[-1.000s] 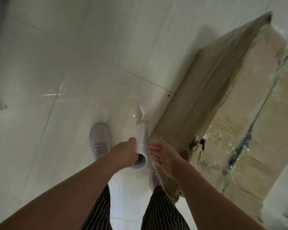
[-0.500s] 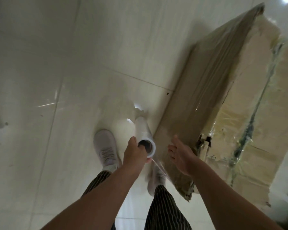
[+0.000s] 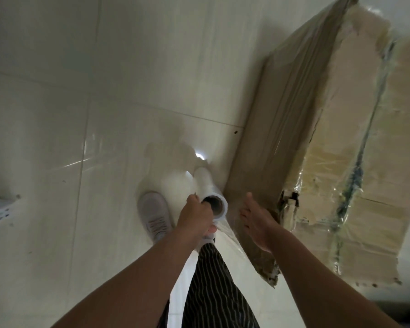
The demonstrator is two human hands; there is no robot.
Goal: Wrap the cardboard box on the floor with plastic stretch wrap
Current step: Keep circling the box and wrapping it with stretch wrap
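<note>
Head view: the left hand [image 3: 194, 218] grips the near end of the one stretch wrap roll [image 3: 207, 188], fingers curled on it. The right hand [image 3: 258, 224] is flat, fingers straight, holding nothing, over the side of the one cardboard box [image 3: 282, 114], which stands on the floor [image 3: 104, 114] just right of the fingers. The step in hand is laying film [image 3: 230, 234] along this side. Next, I judge, the roll must go forward, film tight.
</note>
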